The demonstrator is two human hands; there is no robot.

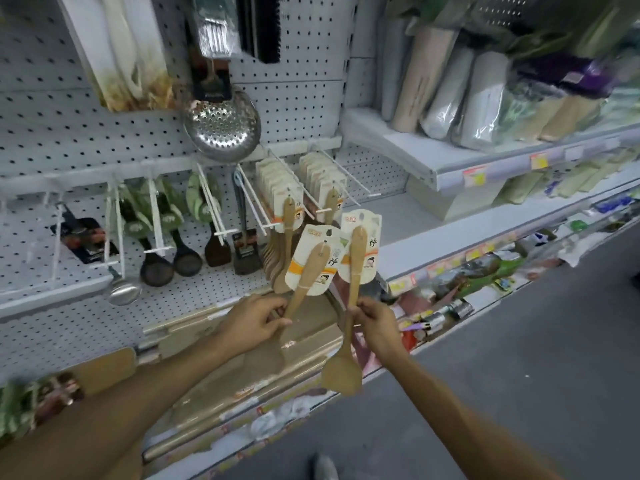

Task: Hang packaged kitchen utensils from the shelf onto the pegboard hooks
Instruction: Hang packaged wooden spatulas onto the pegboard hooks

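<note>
From the head view, our left hand (254,318) pinches the handle of one carded wooden spatula (304,277) and our right hand (375,322) pinches another wooden spatula (353,289), both held upright just near of the pegboard hooks (313,199) that already carry matching packs. To do this well, we judge we should hang one at a time: raise a card's hole level with a hook tip, then slide it far along the hook.

You face a white perforated metal back wall (52,133); to your right, pale grey steel shelves (485,161) run above a dark grey smooth floor (536,358).
</note>
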